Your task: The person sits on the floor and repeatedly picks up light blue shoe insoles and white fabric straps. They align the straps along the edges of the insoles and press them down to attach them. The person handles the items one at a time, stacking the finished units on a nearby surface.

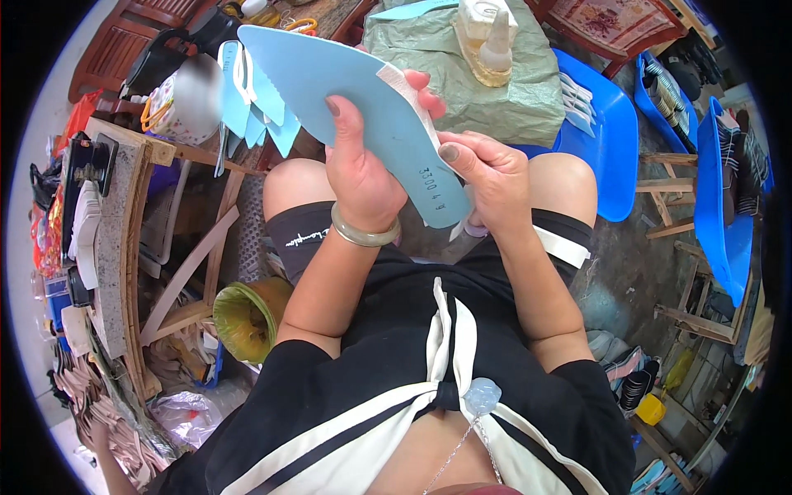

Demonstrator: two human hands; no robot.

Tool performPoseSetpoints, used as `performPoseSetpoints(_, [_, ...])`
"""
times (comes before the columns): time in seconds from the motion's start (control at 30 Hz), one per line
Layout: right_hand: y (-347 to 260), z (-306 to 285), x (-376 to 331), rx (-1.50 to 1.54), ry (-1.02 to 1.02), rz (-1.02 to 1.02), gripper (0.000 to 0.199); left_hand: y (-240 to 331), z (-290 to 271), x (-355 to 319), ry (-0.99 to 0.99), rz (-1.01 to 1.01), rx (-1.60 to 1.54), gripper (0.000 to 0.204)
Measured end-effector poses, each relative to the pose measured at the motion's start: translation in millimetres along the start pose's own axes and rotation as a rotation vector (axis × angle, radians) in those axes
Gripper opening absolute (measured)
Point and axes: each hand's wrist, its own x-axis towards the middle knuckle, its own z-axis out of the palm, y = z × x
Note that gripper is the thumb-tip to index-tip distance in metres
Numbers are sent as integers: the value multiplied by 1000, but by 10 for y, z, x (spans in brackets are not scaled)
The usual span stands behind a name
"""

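A light blue insole (pixel 388 124) is held up over my lap, its wide rounded end to the upper left. My left hand (pixel 363 177) grips it, thumb on the face and fingers behind. A white strip (pixel 404 87) runs along its right-hand edge. At that edge, toward the narrower end, my right hand (pixel 491 177) pinches with thumb and forefinger; part of the strip runs into those fingers. The right hand's other fingers are partly hidden. Several more blue insoles (pixel 262 95) hang fanned out at the bench edge, left of the held one.
Ahead, a green cloth (pixel 396 45) covers a surface bearing a glue bottle (pixel 495 51). A blue tray (pixel 606 157) with white pieces stands at the right, more blue bins (pixel 716 239) beyond. At left are a wooden bench (pixel 124 247), a yellow-green bin (pixel 239 322) and another person's arm (pixel 107 462).
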Motion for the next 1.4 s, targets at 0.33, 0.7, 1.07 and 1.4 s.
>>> performPoseSetpoints(0.33, [-121,-216,132,-497,-187,-251,20,-40,-28,-27,-95,-226,210,58])
performPoseSetpoints(0.7, [-246,-216,401,-56,-253,90,23,76,-126,70,-89,-633,159,59])
performPoseSetpoints(1.07, [-141,-26,516,-427,-237,-130,18,-18,-511,-323,-61,-486,353,49])
performPoseSetpoints(1.4, [171,-323,-25,-231,-100,-1,26,-23,-241,-161,296,-198,156,37])
